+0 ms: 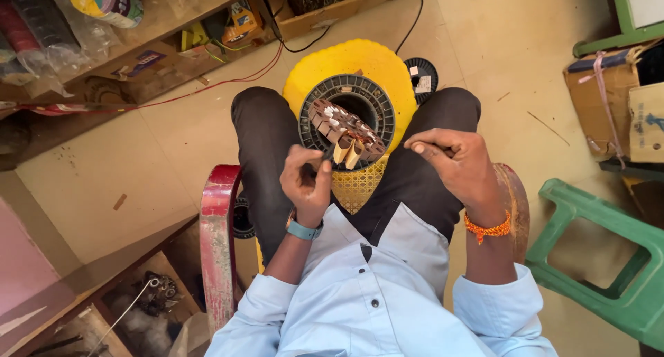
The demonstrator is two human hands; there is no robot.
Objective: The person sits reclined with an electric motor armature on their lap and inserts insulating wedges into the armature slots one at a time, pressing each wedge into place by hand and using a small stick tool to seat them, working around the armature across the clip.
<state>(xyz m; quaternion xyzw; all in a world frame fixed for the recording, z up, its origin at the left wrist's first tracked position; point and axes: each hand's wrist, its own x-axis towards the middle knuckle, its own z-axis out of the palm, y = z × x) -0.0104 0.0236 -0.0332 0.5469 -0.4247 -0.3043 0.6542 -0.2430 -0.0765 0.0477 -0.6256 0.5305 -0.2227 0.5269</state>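
My left hand [306, 179] pinches something small shut beside the copper-wound motor core [346, 130] on my lap, my right hand [453, 160] closed on a thin stick, so I judge I'm mid-winding and next needs careful threading.

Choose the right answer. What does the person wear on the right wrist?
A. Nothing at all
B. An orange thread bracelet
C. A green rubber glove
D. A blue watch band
B: an orange thread bracelet circles the wrist just below the right hand, while the blue band sits on the wrist of the left hand.
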